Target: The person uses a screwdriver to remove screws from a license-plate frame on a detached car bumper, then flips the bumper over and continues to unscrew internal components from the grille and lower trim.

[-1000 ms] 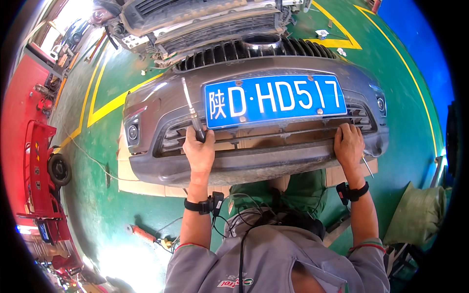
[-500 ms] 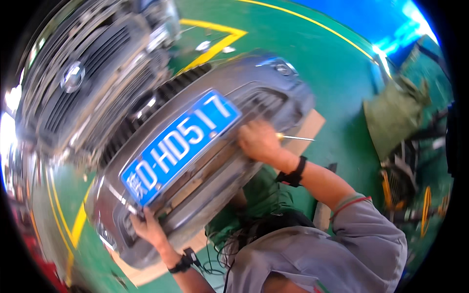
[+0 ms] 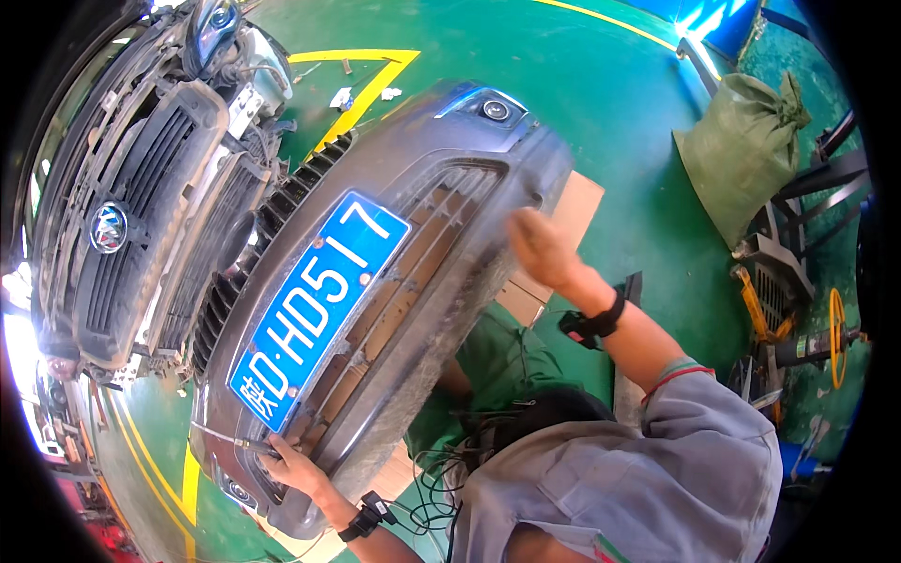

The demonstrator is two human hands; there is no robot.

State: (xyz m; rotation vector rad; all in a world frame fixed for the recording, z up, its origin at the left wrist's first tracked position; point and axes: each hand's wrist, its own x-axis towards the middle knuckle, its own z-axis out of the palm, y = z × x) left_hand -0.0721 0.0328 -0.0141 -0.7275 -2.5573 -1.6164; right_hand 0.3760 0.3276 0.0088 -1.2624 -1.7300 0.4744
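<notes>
A grey car bumper (image 3: 441, 272), with a blue licence plate (image 3: 324, 305) on its front, lies tilted across the middle in front of me. My left hand (image 3: 298, 469) is at its lower left end, fingers closed on what looks like a screwdriver (image 3: 253, 445). Its thin metal shaft points left, just below the plate's near corner. My right hand (image 3: 544, 249) hovers by the bumper's right end, below the headlight (image 3: 496, 111). Motion smears its fingers, and no tool shows in it.
Flattened cardboard (image 3: 577, 211) lies under the bumper on the green floor. A car with its front stripped, grille (image 3: 155, 225) exposed, stands at left. At right are a tied green sack (image 3: 746, 150), a metal frame and a yellow hoop (image 3: 837, 338). Black cables (image 3: 436, 497) hang by my waist.
My right hand has moved right, away from the plate; the screwdriver that stuck out of it is out of sight. The view has shifted, and my left hand's tool shows more plainly.
</notes>
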